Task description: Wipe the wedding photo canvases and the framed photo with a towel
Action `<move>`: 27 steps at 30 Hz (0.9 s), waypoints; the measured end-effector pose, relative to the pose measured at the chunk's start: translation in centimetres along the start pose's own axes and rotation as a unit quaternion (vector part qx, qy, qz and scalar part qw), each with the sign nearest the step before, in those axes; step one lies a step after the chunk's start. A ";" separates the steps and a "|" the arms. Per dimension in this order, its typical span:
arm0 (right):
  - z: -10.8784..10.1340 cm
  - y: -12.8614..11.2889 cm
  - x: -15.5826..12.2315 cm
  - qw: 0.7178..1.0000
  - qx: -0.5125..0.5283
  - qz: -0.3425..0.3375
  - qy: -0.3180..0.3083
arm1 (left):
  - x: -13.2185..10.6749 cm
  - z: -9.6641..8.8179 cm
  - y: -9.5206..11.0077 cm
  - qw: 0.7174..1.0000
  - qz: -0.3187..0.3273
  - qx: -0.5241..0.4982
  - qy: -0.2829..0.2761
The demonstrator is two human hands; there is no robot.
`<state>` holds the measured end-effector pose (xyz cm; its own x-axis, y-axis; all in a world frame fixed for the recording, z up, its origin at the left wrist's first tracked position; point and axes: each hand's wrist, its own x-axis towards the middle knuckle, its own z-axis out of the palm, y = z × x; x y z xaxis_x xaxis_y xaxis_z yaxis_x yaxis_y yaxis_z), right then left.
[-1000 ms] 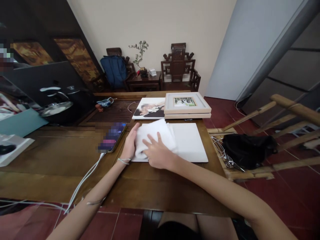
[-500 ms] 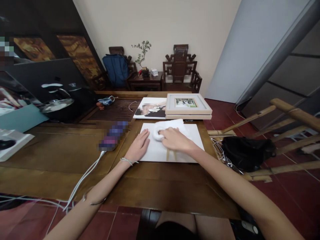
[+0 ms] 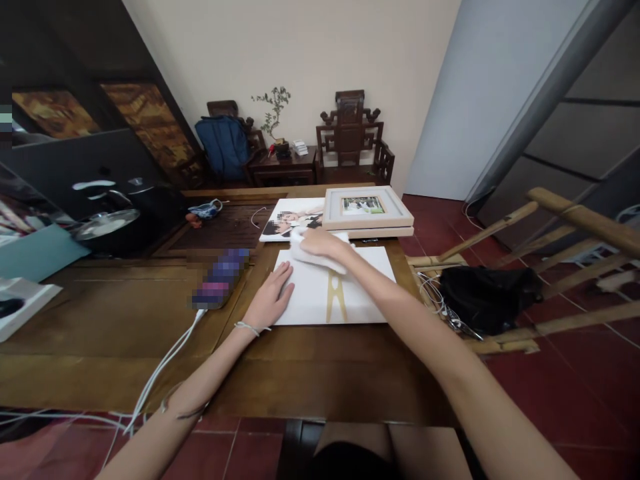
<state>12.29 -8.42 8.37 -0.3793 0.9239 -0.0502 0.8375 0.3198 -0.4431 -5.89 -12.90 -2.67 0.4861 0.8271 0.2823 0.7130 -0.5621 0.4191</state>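
Observation:
A white board (image 3: pixel 305 300) with a gold, two-legged mark (image 3: pixel 336 300) lies flat on the wooden table. My left hand (image 3: pixel 270 293) rests on the board's left edge, palm down, fingers extended. A crumpled white cloth (image 3: pixel 330 263) is under my right hand (image 3: pixel 320 241), which grips it at the board's far edge. The fingertips of that hand are partly buried in the cloth. Just behind lies a photo panel (image 3: pixel 280 223) with a printed picture, and beside it are stacked light wooden picture frames (image 3: pixel 367 207).
A phone (image 3: pixel 220 280) with white cables (image 3: pixel 167 363) lies left on the table (image 3: pixel 300 380). A lidded pot (image 3: pixel 107 223) and a white box (image 3: pixel 30 303) stand further left. To the right, a bamboo chair (image 3: pixel 565 207) holds a black bag (image 3: pixel 480 300).
My right hand has moved the cloth away from me and slightly left, from the board's middle to its far edge, uncovering more of the gold mark. My left hand stays on the board.

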 end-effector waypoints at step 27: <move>0.3 7.1 -14.0 0.995 -0.088 0.018 0.033 | 0.0 0.2 0.0 1.000 -0.003 -0.008 0.006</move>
<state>23.46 -19.15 5.68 -0.3262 0.9453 -0.0017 0.9084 0.3129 -0.2774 -5.77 -12.88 -2.81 0.4750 0.8307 0.2904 0.7074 -0.5568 0.4354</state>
